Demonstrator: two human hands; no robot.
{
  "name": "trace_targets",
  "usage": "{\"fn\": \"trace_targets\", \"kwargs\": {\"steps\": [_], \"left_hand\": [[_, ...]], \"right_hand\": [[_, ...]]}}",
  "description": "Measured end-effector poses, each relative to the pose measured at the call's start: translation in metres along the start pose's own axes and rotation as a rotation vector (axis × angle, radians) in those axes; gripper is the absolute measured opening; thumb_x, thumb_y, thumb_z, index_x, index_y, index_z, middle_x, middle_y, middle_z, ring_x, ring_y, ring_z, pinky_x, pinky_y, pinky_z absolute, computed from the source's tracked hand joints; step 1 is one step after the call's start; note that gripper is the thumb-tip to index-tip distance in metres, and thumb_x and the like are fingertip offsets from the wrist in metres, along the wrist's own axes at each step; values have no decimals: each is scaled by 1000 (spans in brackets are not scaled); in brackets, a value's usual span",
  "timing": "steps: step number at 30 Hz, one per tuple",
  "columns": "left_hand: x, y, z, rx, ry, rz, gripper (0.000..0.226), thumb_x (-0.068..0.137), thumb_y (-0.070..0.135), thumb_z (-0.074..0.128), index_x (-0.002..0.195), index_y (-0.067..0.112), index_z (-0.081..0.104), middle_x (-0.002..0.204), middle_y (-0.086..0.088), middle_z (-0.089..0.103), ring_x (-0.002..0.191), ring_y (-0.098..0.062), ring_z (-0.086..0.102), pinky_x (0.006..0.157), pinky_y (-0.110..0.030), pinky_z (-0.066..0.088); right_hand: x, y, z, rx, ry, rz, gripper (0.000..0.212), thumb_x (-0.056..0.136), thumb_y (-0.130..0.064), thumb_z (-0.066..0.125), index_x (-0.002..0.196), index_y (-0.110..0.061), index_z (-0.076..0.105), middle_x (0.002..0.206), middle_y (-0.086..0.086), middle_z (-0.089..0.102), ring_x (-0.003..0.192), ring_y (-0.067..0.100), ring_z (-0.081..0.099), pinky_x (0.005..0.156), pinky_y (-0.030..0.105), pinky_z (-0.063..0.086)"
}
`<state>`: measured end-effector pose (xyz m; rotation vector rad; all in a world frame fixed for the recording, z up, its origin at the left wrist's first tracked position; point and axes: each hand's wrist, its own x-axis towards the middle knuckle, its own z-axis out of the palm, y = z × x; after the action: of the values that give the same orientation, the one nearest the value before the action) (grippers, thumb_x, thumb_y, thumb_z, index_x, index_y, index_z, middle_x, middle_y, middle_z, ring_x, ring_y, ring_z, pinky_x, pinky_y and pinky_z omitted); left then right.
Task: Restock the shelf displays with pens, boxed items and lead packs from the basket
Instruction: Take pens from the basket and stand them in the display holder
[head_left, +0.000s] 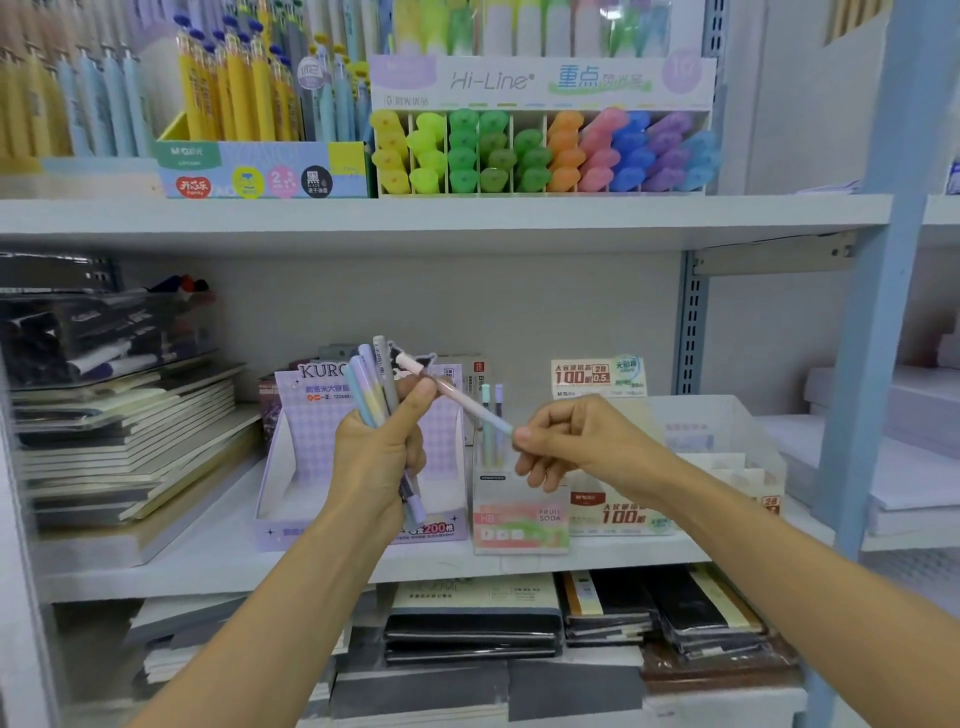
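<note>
At the centre of the frame, in front of the middle shelf, I see both hands raised. The left hand has its fingers curled round a bundle of pens, which stands nearly upright. The right hand pinches between thumb and forefinger the lower end of a pink pen. This pen slants up to the left, and its upper part touches the left thumb. Behind the hands, on the shelf, stand a purple display box, a Fruit Soda box with two pens in it, and a lead pack box to its right. At the upper right is a highlighter display.
</note>
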<state>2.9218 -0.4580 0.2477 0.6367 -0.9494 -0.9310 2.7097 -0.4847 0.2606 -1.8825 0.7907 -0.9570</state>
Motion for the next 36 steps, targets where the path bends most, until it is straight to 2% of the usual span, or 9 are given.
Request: {"fn": "trace_targets", "kwargs": {"steps": [2, 5, 11, 14, 16, 21, 27, 33, 36], "left_hand": [[-2, 1, 5, 19, 4, 8, 22, 64, 34, 78, 79, 19, 76, 79, -12, 50, 41, -11, 25, 38, -20, 27], [-3, 0, 9, 108, -24, -7, 29, 65, 36, 77, 86, 16, 77, 53, -1, 35, 44, -12, 21, 39, -20, 23], [-5, -8, 19, 289, -142, -56, 12, 84, 21, 73, 93, 13, 73, 43, 9, 40, 41, -10, 23, 36, -19, 27], [0, -4, 18, 301, -144, -89, 19, 89, 26, 68, 97, 10, 73, 47, 4, 49, 40, -9, 24, 37, -19, 27], [4, -1, 18, 295, -150, -128, 20, 94, 27, 62, 98, 10, 71, 63, 2, 65, 38, -8, 29, 37, -18, 29], [10, -1, 11, 210, -199, -264, 20, 100, 16, 46, 103, 6, 63, 62, 0, 50, 39, -10, 30, 38, -20, 24], [12, -9, 1, 192, -283, -281, 27, 103, 15, 41, 103, 3, 65, 62, -2, 55, 46, -12, 44, 42, -20, 38], [17, -11, -11, 165, -362, -277, 31, 101, 24, 46, 109, 6, 70, 81, -14, 71, 74, -27, 71, 68, -33, 60], [18, -13, -15, 172, -383, -267, 32, 99, 30, 47, 113, 13, 70, 78, -13, 69, 64, -25, 67, 62, -34, 58]], "right_hand": [[-1, -4, 3, -114, -28, -1, 19, 88, -27, 67, 93, -9, 74, 88, 10, 75, 76, 17, 70, 70, 23, 56], [6, -18, 4, -168, 127, -112, 26, 90, -34, 63, 104, -15, 74, 90, 2, 75, 79, 13, 69, 69, 19, 55], [26, -36, 15, -191, 147, -232, 15, 89, -25, 68, 101, -18, 75, 85, -1, 75, 75, 4, 67, 66, 14, 50], [31, -37, 9, -124, 198, -249, 11, 89, -20, 68, 94, -10, 71, 81, 5, 72, 69, 8, 66, 62, 16, 50], [35, -38, -3, -17, 308, -257, 12, 90, -14, 67, 94, -3, 67, 79, 12, 71, 64, 12, 65, 59, 20, 52], [50, -30, -34, -144, 603, -246, 14, 90, -14, 67, 93, 0, 66, 79, 16, 71, 62, 16, 68, 60, 23, 56], [75, 6, -22, -398, 610, -192, 10, 88, -15, 70, 91, -6, 67, 75, 11, 73, 65, 19, 71, 62, 29, 59], [85, 20, -22, -529, 468, -168, 15, 88, -18, 70, 88, -3, 68, 69, 6, 72, 61, 16, 71, 66, 35, 61], [87, 19, -25, -540, 448, -178, 15, 88, -17, 71, 91, -2, 67, 69, 8, 72, 61, 18, 71, 70, 39, 61]]}}
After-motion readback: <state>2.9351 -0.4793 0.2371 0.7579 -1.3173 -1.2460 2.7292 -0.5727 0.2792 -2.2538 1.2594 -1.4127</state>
